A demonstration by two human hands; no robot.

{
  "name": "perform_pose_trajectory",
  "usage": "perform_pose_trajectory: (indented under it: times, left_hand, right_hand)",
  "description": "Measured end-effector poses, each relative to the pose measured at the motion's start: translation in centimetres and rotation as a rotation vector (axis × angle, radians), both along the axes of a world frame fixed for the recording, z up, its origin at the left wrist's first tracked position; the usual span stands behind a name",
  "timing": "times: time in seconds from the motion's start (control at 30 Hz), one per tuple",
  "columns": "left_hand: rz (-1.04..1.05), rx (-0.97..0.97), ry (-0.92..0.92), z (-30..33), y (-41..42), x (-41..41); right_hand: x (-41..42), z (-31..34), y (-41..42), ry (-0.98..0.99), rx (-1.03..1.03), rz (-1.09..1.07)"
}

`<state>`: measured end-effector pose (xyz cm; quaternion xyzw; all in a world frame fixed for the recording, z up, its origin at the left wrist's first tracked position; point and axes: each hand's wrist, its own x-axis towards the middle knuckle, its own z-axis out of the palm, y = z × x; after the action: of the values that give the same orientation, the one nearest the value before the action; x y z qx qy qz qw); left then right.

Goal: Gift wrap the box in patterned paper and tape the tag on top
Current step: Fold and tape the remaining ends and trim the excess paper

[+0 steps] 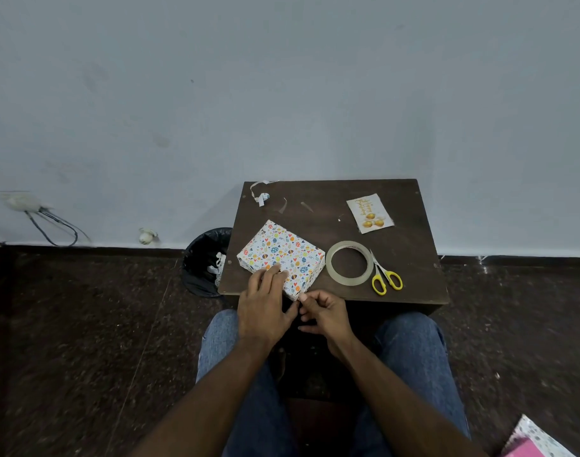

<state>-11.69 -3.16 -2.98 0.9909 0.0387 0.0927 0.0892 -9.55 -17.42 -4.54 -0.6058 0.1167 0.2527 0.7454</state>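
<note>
While left hand (265,300) steadies wrapped box (282,258), right hand (324,313) pinches its corner

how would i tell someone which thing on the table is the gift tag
Start at the small dark brown table against the pale wall. On its far right part, beyond the tape roll and the yellow-handled scissors, lies the gift tag. It is the only flat white card there, with gold lettering and yellow-gold ornaments, apart from the wrapped box.
</note>
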Motion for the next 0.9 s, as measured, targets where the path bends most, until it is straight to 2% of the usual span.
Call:
perform_pose_trajectory:
  times: [0.5, 0.9]
  left_hand:
    - [-0.013, -0.015, -0.004, 0.0, 0.0, 0.1]
    - [-0.033, -0.036, -0.027, -0.3, 0.3, -0.1]
  right_hand:
    - [-0.1, -0.5, 0.9, 0.02, -0.075, -0.115]
    - [-1.0, -1.4, 1.9, -0.015, -0.053, -0.216]
